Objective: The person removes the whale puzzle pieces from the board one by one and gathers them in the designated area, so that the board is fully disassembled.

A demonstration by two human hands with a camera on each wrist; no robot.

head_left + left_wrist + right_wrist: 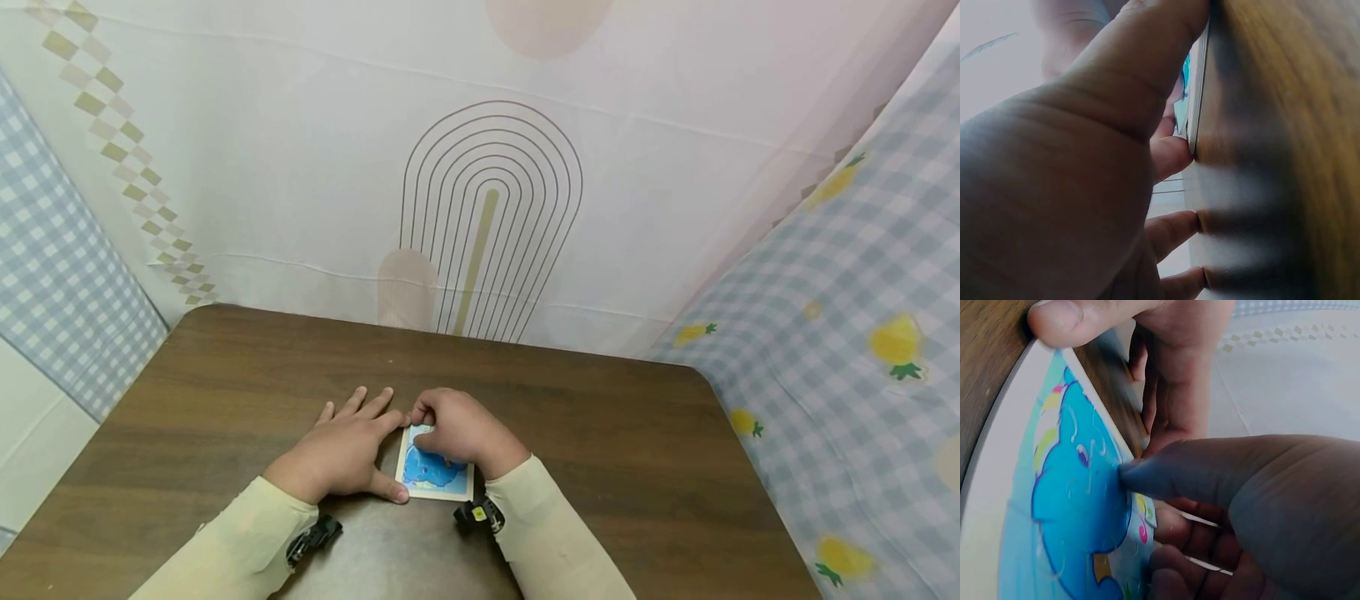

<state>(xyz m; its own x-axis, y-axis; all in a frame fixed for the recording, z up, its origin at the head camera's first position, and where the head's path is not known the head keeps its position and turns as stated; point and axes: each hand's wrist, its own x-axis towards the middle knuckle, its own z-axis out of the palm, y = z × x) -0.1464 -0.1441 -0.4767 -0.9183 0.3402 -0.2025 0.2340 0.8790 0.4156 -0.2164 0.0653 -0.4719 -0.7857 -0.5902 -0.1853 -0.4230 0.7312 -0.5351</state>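
A small jigsaw puzzle (435,475) with a blue cartoon animal and a pale border lies flat on the table. Seen from the right wrist, the puzzle (1079,481) shows cut lines and a small brown gap low in the picture. My left hand (341,454) lies spread at its left side, thumb at the near left corner and index finger by the far left corner. Over the far part of the puzzle is my right hand (461,429), its thumb on the picture and its curled fingers at the far edge. The right palm hides the puzzle's far right part.
The brown wooden table (637,467) extends around the hands. A white patterned cloth (300,167) hangs behind it, with checked cloths at left and right. Black wrist devices (313,537) sit at both cream sleeves.
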